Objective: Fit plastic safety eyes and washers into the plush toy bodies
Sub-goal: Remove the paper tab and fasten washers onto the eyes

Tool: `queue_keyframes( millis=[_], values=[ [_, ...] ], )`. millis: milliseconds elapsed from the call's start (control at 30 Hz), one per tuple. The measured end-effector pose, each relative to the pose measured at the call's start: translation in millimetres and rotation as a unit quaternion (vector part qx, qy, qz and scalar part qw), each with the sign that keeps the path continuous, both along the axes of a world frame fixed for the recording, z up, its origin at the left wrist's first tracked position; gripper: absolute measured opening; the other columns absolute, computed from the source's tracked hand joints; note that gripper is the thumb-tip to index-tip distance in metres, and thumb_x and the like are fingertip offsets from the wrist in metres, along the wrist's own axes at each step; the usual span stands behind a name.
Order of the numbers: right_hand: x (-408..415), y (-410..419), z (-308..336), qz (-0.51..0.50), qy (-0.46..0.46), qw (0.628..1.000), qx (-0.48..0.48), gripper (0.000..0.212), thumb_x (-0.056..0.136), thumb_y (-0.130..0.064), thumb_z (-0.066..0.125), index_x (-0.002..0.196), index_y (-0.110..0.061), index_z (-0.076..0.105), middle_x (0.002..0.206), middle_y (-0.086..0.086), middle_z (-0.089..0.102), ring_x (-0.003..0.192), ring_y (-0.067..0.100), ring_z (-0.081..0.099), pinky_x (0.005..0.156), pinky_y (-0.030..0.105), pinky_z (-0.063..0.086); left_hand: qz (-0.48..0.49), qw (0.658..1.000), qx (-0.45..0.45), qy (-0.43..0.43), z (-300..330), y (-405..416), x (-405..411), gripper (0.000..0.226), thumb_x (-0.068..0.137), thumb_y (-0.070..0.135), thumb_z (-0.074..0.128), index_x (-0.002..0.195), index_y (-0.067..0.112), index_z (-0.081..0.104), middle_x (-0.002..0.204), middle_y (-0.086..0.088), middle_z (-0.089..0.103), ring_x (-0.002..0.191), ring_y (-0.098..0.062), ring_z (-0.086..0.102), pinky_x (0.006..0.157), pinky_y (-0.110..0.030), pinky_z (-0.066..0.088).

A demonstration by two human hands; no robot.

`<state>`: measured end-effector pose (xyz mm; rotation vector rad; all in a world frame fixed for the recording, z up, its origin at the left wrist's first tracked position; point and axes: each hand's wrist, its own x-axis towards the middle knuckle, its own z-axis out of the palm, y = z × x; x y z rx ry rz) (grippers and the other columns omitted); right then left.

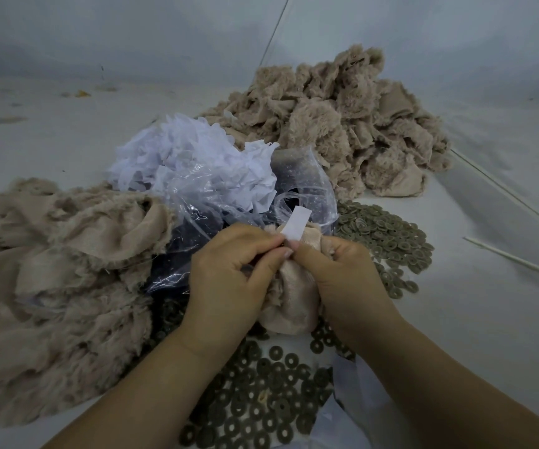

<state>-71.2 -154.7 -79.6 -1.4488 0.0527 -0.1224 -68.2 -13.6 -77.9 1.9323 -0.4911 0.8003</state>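
Observation:
A beige plush body (289, 298), turned inside out, sits between both hands at the centre of the view. A white label strip (297, 225) sticks up from its top. My left hand (232, 277) pinches the fabric near the label, and something small and dark shows between its fingers. My right hand (342, 273) grips the plush from the right, thumb pressed against the left fingers. Olive-grey ring washers (261, 393) lie spread below the hands, and more washers (388, 234) lie to the right. No safety eye is clearly visible.
A heap of beige plush bodies (60, 286) lies at the left; a larger heap (349, 124) is at the back right. A clear plastic bag (197, 218) with dark contents and crumpled white strips (193, 157) sits behind the hands. Thin white rods (514, 260) lie at right.

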Motion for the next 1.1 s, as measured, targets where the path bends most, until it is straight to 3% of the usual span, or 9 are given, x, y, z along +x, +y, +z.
queue_keyframes(
  millis=[133,200,267,400,667,833,933,1000,1100],
  values=[
    [2,-2,-1,0.015,-0.004,0.999,0.032,0.054,0.088,-0.025,0.073,0.092,0.025,0.05,0.095,0.05,0.054,0.079,0.038,0.059,0.074,0.051,0.047,0.006,1.0,0.005,0.006,0,2,2,0.012,0.079,0.009,0.077,0.091,0.008,0.078,0.088,0.003,0.072,0.088,0.0,0.065,0.081,-0.005,0.044],
    [4,-4,-4,0.044,0.002,0.998,0.053,0.053,0.082,-0.027,0.073,0.1,0.02,0.058,0.103,0.043,0.061,0.091,0.05,0.066,0.085,0.056,0.053,-0.002,1.0,-0.003,0.017,0,2,2,0.012,0.078,0.007,0.079,0.089,0.009,0.078,0.087,0.004,0.073,0.086,-0.001,0.066,0.08,-0.006,0.046],
    [6,-7,-7,0.076,0.009,0.994,0.073,0.042,0.082,-0.026,0.076,0.103,0.01,0.069,0.103,0.031,0.07,0.103,0.047,0.067,0.09,0.05,0.056,-0.028,0.998,-0.032,0.049,0,3,2,0.012,0.075,0.004,0.08,0.086,0.011,0.078,0.084,0.006,0.073,0.082,-0.003,0.067,0.078,-0.011,0.05],
    [8,-10,-10,0.131,0.004,0.987,0.095,0.025,0.085,-0.022,0.071,0.099,-0.002,0.075,0.102,0.022,0.074,0.097,0.031,0.072,0.08,0.033,0.058,-0.044,0.996,-0.037,0.06,-2,1,2,0.013,0.073,0.001,0.082,0.082,0.01,0.078,0.081,0.007,0.071,0.08,-0.003,0.066,0.076,-0.009,0.047],
    [7,-13,-7,0.135,-0.027,0.99,0.011,0.019,0.099,-0.016,0.059,0.096,-0.011,0.077,0.1,0.014,0.076,0.097,0.025,0.073,0.082,0.031,0.058,-0.048,0.999,0.0,0.014,-6,2,2,0.014,0.077,0.016,0.074,0.087,0.007,0.078,0.085,0.004,0.071,0.084,-0.004,0.066,0.08,-0.008,0.048],
    [5,-12,-3,0.122,-0.036,0.99,-0.057,0.022,0.1,-0.014,0.056,0.089,-0.011,0.075,0.088,0.006,0.077,0.083,0.016,0.074,0.07,0.022,0.057,-0.047,0.999,0.011,0.003,-10,4,5,0.012,0.075,0.007,0.079,0.088,0.007,0.077,0.088,0.005,0.07,0.087,-0.003,0.066,0.082,-0.008,0.048],
    [4,-12,-1,0.102,-0.051,0.986,-0.118,0.027,0.101,-0.017,0.056,0.082,-0.005,0.07,0.081,0.013,0.074,0.072,0.021,0.068,0.065,0.033,0.057,-0.058,0.998,0.019,0.0,-11,5,6,0.01,0.075,0.007,0.078,0.086,0.007,0.078,0.086,0.003,0.071,0.085,-0.004,0.066,0.081,-0.009,0.049],
    [5,-12,-1,0.097,-0.059,0.984,-0.14,0.03,0.101,-0.019,0.054,0.089,0.005,0.068,0.091,0.025,0.071,0.081,0.038,0.068,0.074,0.047,0.056,-0.069,0.997,0.027,-0.005,-10,6,7,0.008,0.076,0.006,0.077,0.083,0.004,0.078,0.085,0.0,0.072,0.084,-0.004,0.066,0.08,-0.009,0.049],
    [4,-11,0,0.092,-0.064,0.984,-0.135,0.03,0.102,-0.017,0.051,0.096,0.008,0.066,0.096,0.029,0.069,0.091,0.042,0.067,0.084,0.053,0.054,-0.073,0.996,0.043,-0.024,-10,6,8,0.011,0.077,0.009,0.077,0.086,0.003,0.078,0.087,-0.002,0.072,0.085,-0.003,0.065,0.081,-0.009,0.049]
  ],
)
